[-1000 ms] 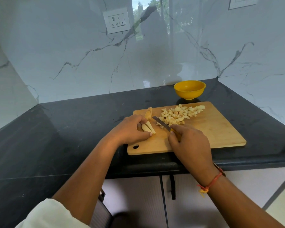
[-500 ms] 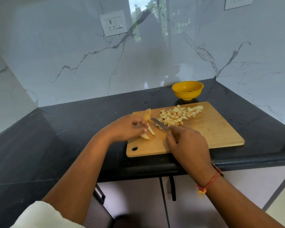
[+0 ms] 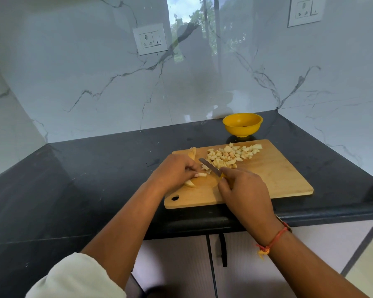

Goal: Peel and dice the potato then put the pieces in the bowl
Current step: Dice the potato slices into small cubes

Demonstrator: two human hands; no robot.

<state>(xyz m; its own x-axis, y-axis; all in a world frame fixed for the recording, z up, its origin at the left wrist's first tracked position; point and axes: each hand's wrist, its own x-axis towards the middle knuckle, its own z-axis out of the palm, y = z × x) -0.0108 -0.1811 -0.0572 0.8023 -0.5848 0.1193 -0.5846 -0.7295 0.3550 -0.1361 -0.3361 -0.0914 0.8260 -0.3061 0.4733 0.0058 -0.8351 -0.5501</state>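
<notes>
One board [image 3: 278, 179] lies on the dark surface [image 3: 95, 168], and one yellow bowl [image 3: 242, 125] stands well beyond your right grip [image 3: 246, 190], which is curled round the one knife [image 3: 209, 167]. One diced heap [image 3: 230, 155] lies just past the blade. Your left grip [image 3: 174, 171] pinches a potato strip [image 3: 201, 174] with its fingertips near the edge, so a slip could nick them. Two uncut pieces [image 3: 189, 183] lie beside that grip.

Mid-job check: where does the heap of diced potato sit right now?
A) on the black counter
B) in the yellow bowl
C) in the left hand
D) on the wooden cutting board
D: the diced potato lies heaped on the wooden cutting board, just beyond the knife blade; no dice show in the yellow bowl.
</notes>
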